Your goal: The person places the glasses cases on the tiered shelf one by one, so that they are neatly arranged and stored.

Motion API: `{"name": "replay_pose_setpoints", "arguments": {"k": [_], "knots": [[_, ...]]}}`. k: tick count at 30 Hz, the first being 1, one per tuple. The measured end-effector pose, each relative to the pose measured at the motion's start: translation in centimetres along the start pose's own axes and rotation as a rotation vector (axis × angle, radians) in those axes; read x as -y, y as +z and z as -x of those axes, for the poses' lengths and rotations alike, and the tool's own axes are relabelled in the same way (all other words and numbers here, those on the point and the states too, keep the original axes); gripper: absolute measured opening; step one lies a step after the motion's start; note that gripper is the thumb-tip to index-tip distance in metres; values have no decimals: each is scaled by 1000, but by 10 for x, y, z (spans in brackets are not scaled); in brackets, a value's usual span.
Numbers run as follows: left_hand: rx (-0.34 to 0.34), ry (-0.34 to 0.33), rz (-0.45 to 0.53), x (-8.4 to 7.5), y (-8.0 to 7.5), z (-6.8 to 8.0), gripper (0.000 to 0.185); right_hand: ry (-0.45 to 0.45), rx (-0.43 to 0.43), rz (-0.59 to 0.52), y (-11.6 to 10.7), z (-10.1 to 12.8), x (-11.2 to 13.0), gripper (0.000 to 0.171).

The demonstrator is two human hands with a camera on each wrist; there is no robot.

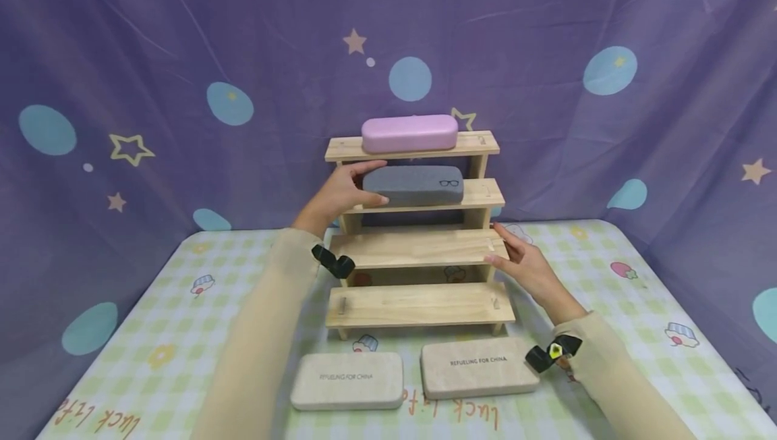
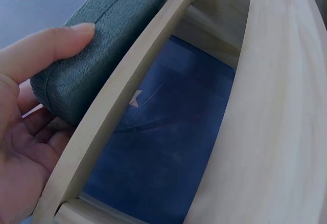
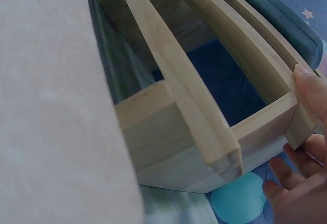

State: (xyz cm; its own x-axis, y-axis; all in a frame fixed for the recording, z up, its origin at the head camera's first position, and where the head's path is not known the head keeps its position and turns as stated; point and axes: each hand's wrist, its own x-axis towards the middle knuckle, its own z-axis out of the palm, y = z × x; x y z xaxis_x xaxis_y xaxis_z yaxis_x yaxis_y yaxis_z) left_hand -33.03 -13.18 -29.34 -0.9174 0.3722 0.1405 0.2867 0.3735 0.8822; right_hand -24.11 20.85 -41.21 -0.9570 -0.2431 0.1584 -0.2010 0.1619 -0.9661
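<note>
A four-step wooden shelf [image 1: 419, 248] stands on the table. A grey glasses case [image 1: 419, 185] lies on its second step from the top. My left hand [image 1: 342, 191] grips the case's left end, fingers over the top and thumb at the front. The left wrist view shows the thumb [image 2: 56, 42] pressed on the grey case [image 2: 102, 45] above the shelf board [image 2: 276, 106]. My right hand [image 1: 525, 268] rests with straight fingers against the right end of the third step. In the right wrist view its fingertips [image 3: 309, 88] touch the shelf's corner [image 3: 265, 127].
A pink glasses case [image 1: 409, 133] lies on the top step. Two beige cases [image 1: 347, 379] [image 1: 479, 367] lie flat on the checked tablecloth [image 1: 607, 291] in front of the shelf. Purple star-printed cloth [image 1: 546, 123] hangs behind and at both sides.
</note>
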Motion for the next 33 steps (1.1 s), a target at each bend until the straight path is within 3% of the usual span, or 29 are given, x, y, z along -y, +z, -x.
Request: {"name": "replay_pose_setpoints", "arguments": {"k": [13,23,28,33], "knots": [[-5,-42,5,0,1,-3,75,21,-15,-7,0,1,1,74],[65,-50,-52,-4,-1,-2,80,21,-19,7,0,-1,1,74],[46,-22,-21,-1,-6,6,81,38,-23,14,-1,-1,-1,74],[-66,56,37,1,-18,33,75,36,-28,16,-1,-2,0,74]]}}
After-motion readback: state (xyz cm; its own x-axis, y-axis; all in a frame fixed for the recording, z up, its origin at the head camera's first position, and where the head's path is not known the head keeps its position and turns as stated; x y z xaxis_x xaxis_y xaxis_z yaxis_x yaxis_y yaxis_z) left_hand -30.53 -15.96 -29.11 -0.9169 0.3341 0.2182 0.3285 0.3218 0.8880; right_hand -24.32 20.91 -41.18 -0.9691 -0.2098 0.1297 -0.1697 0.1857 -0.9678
